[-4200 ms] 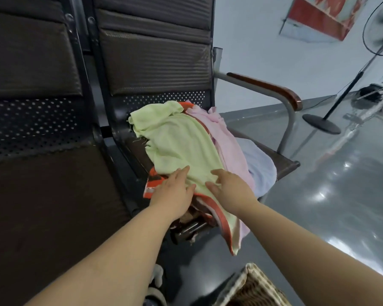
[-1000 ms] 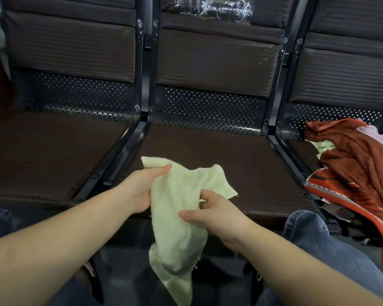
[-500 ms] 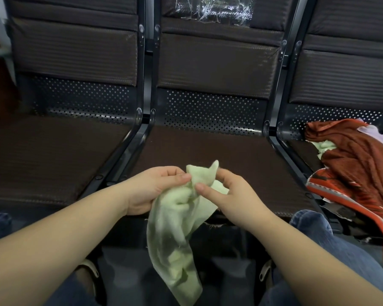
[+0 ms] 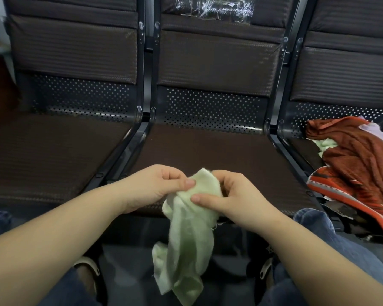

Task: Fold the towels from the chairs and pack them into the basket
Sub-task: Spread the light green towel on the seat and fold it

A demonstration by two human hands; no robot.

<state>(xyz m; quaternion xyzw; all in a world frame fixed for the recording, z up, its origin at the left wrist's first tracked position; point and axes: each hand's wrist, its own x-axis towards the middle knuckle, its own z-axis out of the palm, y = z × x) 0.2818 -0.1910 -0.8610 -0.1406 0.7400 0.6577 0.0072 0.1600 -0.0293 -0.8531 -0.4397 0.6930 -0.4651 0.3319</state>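
Before dark bench seats (image 4: 208,155), both hands pinching pale green towel (image 4: 186,239), left hand (image 4: 155,186), right hand (image 4: 228,195)

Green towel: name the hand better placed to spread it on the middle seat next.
Neither alone, probably. The left hand and right hand both pinch the green towel at its top, side by side, before the middle seat; each can pull its own way.
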